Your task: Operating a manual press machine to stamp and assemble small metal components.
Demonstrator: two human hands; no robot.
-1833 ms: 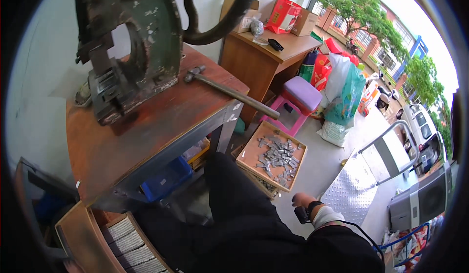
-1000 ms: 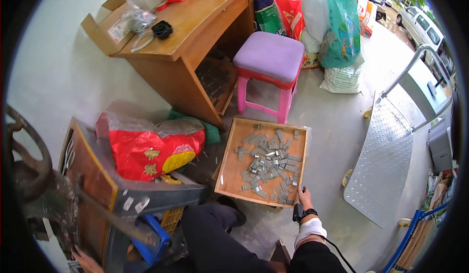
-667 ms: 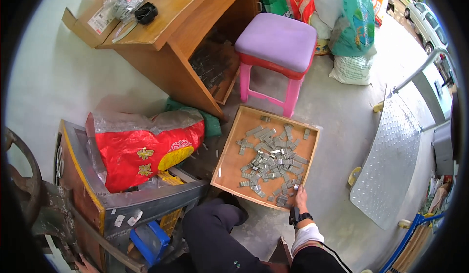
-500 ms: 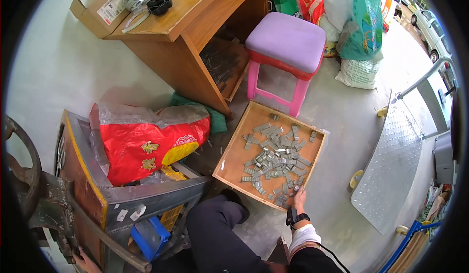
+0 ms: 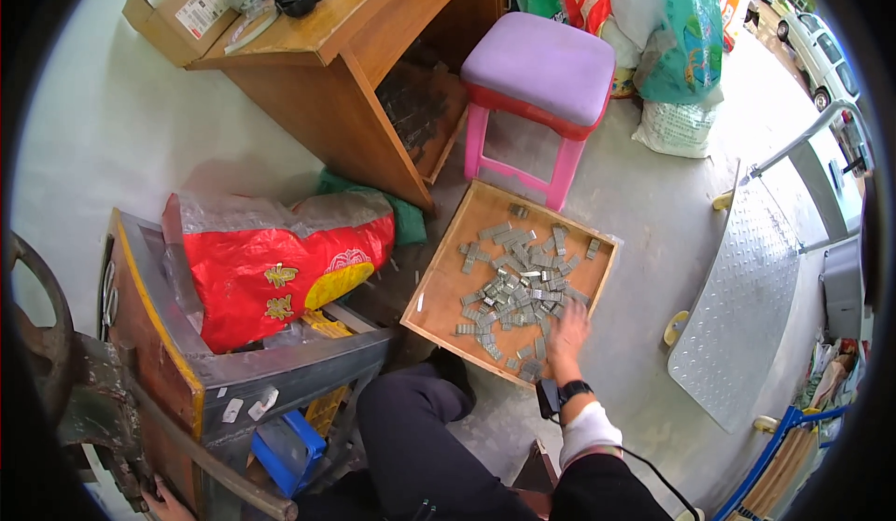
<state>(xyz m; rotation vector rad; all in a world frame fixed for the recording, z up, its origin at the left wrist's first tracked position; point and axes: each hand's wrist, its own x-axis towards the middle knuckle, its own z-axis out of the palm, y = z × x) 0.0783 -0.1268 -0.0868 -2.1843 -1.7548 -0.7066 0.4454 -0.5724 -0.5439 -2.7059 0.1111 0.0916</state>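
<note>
A shallow wooden tray (image 5: pixel 431 320) lies in front of me, with a loose heap of small grey metal strips (image 5: pixel 523 288) spread over its middle and right. My right hand (image 5: pixel 567 336) is over the tray's near right side, its fingers stretched toward the strips at the heap's edge. I see nothing held in it; the fingertips are partly hard to make out. A black strap and small device circle that wrist. My left hand (image 5: pixel 166 502) shows only in part at the lower left, beside a dark metal machine (image 5: pixel 103 400); what its fingers do is hidden.
A purple-topped stool (image 5: pixel 541 69) stands just beyond the tray, beside a wooden desk (image 5: pixel 308 120). On the left, a red plastic bag (image 5: pixel 280 278) rests on a grey-topped cabinet (image 5: pixel 308 362). A metal-plate trolley (image 5: pixel 737 306) is at right; filled bags (image 5: pixel 681 64) stand at the back.
My right hand has let go of the tray's near right corner and moved forward over its right side. The view has shifted slightly; my left hand stays at the lower left.
</note>
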